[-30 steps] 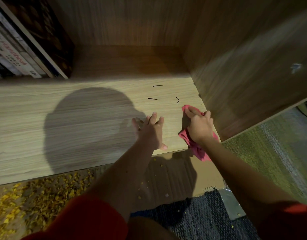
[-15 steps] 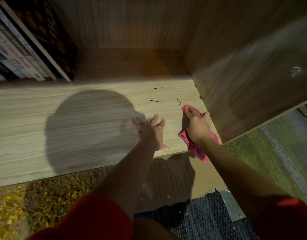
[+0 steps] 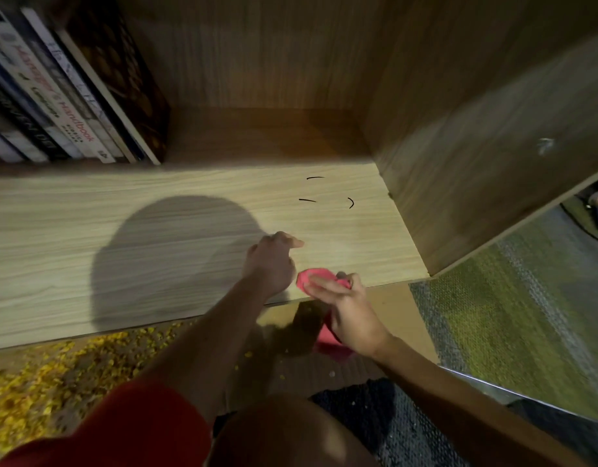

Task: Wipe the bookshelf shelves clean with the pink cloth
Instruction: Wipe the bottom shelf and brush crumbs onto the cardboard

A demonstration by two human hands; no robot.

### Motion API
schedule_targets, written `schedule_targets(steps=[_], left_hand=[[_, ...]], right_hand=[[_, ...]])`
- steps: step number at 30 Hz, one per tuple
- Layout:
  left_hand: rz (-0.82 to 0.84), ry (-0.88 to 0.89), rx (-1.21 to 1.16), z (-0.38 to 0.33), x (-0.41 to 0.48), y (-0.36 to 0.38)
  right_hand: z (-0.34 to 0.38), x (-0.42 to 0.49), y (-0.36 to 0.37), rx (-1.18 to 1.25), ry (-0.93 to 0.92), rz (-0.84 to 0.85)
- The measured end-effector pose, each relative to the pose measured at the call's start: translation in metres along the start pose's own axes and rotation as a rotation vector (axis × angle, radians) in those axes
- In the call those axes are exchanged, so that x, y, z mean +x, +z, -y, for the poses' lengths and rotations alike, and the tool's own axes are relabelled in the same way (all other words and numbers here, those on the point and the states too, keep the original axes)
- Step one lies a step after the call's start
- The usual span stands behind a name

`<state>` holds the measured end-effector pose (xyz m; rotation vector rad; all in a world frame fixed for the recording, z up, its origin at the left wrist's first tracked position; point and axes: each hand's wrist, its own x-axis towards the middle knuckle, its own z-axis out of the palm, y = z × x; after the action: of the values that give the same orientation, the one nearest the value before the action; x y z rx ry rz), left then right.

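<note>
Wiping step: right hand [image 3: 351, 315] grips pink cloth [image 3: 312, 278] at shelf [image 3: 54, 247] front edge; left hand [image 3: 272, 261] curled, empty, alongside. Next, likely: scrub dark marks [image 3: 307, 200] toward back-right corner.

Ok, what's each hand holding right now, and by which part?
Right hand grips the pink cloth around its middle; left hand holds nothing.

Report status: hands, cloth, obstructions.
Right hand grips pink cloth at shelf front edge. Left hand curled, empty, on shelf. Three black marks ahead, nothing blocking.
</note>
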<state>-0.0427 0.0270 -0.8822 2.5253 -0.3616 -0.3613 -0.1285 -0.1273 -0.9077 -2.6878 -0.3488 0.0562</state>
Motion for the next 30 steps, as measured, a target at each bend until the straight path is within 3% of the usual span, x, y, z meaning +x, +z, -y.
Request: schedule_targets(steps=[3,5,8,10,12,14,16,18,20,26,30], left_hand=[[0.008,-0.015,0.032,0.0,-0.002,-0.004],[0.008,-0.025,0.034,0.0,-0.004,-0.004],[0.006,-0.008,0.053,-0.001,-0.008,-0.003],[0.014,-0.018,0.055,-0.001,-0.01,-0.002],[0.023,-0.021,0.056,-0.001,-0.008,-0.002],[0.036,-0.015,0.077,-0.002,-0.005,-0.002],[0.056,-0.026,0.106,-0.005,-0.002,-0.002],[0.064,-0.037,0.111,-0.009,0.004,-0.001],[0.076,-0.035,0.083,-0.015,0.01,0.002],[0.11,0.061,0.159,-0.034,0.041,0.012],[0.208,0.035,0.237,-0.045,0.06,0.011]], right_hand=[[0.003,0.005,-0.022,0.09,-0.058,0.105],[0.0,0.021,-0.035,0.119,-0.038,0.0],[-0.019,0.05,-0.039,0.013,0.159,-0.186],[-0.024,0.056,-0.032,-0.061,0.191,-0.126],[-0.019,0.047,-0.022,-0.062,0.103,-0.011],[-0.015,0.037,-0.023,0.014,0.091,-0.041],[-0.023,0.04,-0.031,0.058,0.24,-0.133],[-0.041,0.05,-0.036,-0.043,0.396,-0.16],[-0.048,0.055,-0.037,-0.161,0.488,-0.07],[-0.057,0.074,-0.037,-0.26,0.51,-0.086],[-0.07,0.089,-0.041,-0.246,0.539,-0.104]])
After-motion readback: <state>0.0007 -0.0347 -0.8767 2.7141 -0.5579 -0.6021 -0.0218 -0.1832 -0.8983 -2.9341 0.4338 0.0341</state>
